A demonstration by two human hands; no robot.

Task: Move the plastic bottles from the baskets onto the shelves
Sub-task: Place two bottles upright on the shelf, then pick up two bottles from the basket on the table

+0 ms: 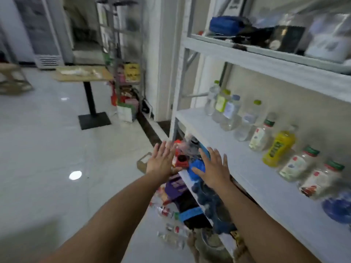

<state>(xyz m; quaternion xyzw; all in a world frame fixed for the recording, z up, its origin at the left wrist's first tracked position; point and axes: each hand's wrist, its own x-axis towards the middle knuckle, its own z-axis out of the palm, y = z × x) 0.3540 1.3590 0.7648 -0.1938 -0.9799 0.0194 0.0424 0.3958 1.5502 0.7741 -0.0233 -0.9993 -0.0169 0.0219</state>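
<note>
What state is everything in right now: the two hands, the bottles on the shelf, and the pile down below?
left hand: open, fingers spread, holding nothing.
right hand: open, fingers straight, over a blue item; contact unclear.
yellow bottle: standing on the middle shelf.
clear bottles: standing in a row on the same shelf.
middle shelf: back lined with bottles, front strip bare.
bottle pile: jumbled below the hands, blurred.

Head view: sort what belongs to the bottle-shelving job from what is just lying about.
Job: left hand, right hand, both open; middle shelf; row of bottles on it; blurred bottles heaped below.
Lying about: small table; blue bag and dark box on the top shelf.
</note>
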